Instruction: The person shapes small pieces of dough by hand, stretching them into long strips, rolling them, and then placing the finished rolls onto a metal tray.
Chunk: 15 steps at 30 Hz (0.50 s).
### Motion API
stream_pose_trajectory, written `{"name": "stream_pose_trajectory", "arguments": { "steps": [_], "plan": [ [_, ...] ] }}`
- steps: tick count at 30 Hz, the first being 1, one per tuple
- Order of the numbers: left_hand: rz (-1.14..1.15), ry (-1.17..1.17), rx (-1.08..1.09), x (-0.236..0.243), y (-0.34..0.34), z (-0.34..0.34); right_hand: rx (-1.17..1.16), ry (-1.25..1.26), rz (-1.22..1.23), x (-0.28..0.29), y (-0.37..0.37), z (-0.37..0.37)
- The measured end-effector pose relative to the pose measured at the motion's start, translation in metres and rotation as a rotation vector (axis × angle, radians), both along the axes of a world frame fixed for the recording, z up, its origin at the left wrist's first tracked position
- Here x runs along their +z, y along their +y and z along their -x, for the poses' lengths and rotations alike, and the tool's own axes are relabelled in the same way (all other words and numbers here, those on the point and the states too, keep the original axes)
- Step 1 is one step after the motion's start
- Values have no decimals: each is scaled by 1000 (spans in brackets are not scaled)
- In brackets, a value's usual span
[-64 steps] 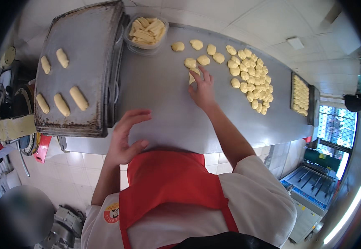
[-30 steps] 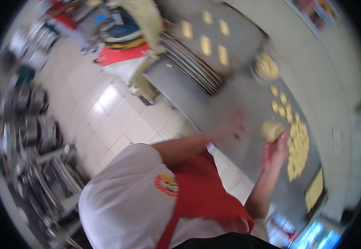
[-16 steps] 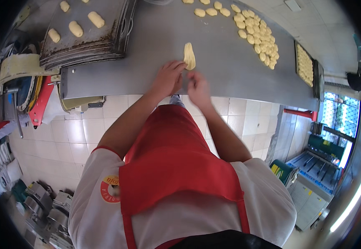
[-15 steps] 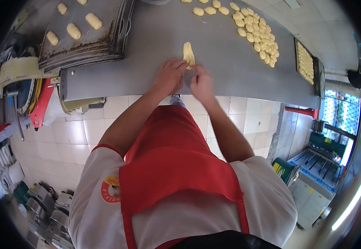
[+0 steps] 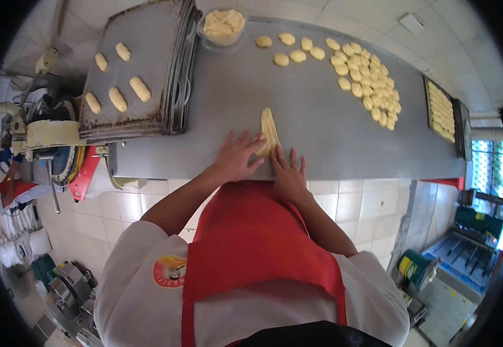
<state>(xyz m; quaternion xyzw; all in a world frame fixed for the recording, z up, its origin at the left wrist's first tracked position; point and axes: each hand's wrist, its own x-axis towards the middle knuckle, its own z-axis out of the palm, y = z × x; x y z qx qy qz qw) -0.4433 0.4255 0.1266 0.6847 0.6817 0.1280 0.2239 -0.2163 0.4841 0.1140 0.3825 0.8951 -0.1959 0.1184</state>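
Observation:
A long flattened strip of pale dough (image 5: pixel 267 124) lies on the steel table (image 5: pixel 222 98) in front of me. My left hand (image 5: pixel 239 157) has its fingers spread, fingertips on the left side of the strip's near part. My right hand (image 5: pixel 288 172) lies with fingers stretched out, fingertips at the strip's near end. Beyond, to the right, is a large cluster of dough balls (image 5: pixel 367 87), with several looser ones (image 5: pixel 298 55) left of it. To the left, several rolled dough pieces (image 5: pixel 140 89) rest on stacked, darkened baking trays (image 5: pixel 130 115).
A clear tub of dough strips (image 5: pixel 222 29) sits at the back. A filled tray (image 5: pixel 439 110) stands at the table's right end. Machinery (image 5: pixel 52 136) crowds the left, where another person in a red apron (image 5: pixel 11 191) is visible. A metal machine (image 5: pixel 454 260) stands low right.
Both my hands have spread from bent fingers to stretched ones on the dough, and the strip looks longer. Earlier my view swung round; now it faces the table again.

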Motion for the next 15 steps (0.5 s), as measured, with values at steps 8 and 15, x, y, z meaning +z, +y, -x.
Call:
{"name": "stream_pose_trajectory", "arguments": {
  "steps": [8,15],
  "plan": [
    [-469,-41,677,54,231,179,-321,453,11,32,120,-19],
    [-294,293,626,40,287,246,-381,716,110,19,202,-51]
  ]
}}
